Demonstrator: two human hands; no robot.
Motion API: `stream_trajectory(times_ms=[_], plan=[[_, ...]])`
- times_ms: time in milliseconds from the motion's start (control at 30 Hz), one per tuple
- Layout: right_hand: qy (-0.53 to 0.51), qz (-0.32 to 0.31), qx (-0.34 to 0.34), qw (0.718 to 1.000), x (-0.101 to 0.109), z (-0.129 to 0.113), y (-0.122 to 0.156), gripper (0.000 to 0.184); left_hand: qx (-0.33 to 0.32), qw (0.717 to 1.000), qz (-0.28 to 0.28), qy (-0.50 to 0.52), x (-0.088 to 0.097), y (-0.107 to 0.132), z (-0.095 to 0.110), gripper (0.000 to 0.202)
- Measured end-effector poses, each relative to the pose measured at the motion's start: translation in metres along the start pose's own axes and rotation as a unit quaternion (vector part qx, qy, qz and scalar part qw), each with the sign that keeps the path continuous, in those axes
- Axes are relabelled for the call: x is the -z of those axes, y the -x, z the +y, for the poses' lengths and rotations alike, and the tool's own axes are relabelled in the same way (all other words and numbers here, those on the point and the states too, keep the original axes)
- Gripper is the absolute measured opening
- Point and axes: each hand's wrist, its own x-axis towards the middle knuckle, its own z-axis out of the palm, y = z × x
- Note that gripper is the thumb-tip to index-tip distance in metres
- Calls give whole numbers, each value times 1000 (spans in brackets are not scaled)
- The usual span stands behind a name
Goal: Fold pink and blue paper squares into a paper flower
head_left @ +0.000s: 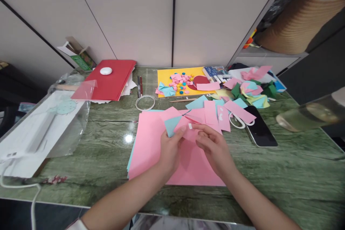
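Note:
My left hand (169, 151) pinches a small folded piece of paper (172, 125), light blue on one side and pink on the other, above a stack of large pink sheets (151, 147). My right hand (214, 147) is beside it, fingers curled, its index finger wearing a white strip at the tip and touching the same pink fold. A pair of thin red-handled scissors (192, 119) lies just beyond the fingertips on the pink paper.
Green marbled table (107, 140). A black phone (260, 129) lies right of the sheets, with pink and blue paper strips (239, 110) on it. A yellow sheet (167, 75) with small paper bits, a tape ring (145, 102), a red folder (113, 79) and a plastic-wrapped box (40, 133) stand around.

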Motion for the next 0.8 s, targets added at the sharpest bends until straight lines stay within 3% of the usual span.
stream_trajectory(times_ms=[800], plan=[[-8,-14,-11,1000,0,2,0,28,-54,991,29,-119,6,-3,-5,17]])
